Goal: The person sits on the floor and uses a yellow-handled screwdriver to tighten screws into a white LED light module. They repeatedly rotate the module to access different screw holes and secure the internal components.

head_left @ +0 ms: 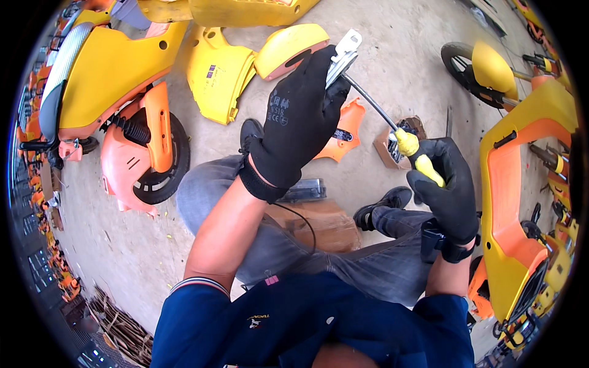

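Both my hands wear black gloves. My left hand (300, 119) is closed round a flat, silvery-white metal part (347, 49) with slots in its end, lifted above the floor. In my right hand (451, 190) is a screwdriver (374, 105) with a long steel shaft and a yellow handle. The shaft slants up and left, and its tip meets the metal part beside my left fingers. Whether the tip sits in a screw is hidden. Below my left hand lies an orange panel (343, 132) with a small dark display.
A small cardboard box (392, 150) of dark parts stands beyond my right foot. Yellow plastic covers (215, 73) lie ahead on the floor. Yellow-and-orange scooters stand to the left (123, 73) and right (506, 172). A larger cardboard box (337, 227) and a clear case (307, 190) sit between my legs.
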Demonstrator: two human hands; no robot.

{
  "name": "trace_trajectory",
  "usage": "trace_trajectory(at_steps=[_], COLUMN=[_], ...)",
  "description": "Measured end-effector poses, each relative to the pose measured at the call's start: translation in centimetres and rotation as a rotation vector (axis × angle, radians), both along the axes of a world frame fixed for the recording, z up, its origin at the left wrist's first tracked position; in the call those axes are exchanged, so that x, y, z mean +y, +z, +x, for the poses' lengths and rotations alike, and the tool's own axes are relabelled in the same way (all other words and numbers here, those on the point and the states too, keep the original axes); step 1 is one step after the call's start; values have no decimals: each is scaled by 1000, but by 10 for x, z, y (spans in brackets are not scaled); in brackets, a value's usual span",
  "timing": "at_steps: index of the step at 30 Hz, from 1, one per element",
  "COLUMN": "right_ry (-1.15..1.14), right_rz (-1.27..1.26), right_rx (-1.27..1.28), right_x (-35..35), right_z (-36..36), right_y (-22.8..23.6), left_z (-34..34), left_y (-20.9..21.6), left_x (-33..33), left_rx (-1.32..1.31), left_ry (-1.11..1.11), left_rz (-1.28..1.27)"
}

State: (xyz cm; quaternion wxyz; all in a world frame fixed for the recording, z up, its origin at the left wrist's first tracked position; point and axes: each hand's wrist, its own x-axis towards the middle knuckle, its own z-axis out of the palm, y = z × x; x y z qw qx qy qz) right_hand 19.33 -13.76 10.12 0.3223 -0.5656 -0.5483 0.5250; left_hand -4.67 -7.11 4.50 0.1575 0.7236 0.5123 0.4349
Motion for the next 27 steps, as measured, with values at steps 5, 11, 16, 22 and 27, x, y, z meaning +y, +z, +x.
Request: trace_trajectory(at_steps=[5,11,16,22,27], right_ry=[26,42,57,-9,26], right_rz=[623,633,-396,-176,474], right_rx=[-556,-608,222,129,-395], right_x=[-1,-3,4,3,-4], right_z=[-7,-5,14,9,-3], right_y=[-13,-12,-2,-5,-8], left_z=[-2,-1,-2,0,-4], left_y=[-2,-3,2,-2,-3], left_x=[-2,-3,-3,-4,0], left_rx=[5,4,60,-7,-9], left_ry=[47,30,-47,-53,-25], left_rz=[-28,-63,-61,-88,-30])
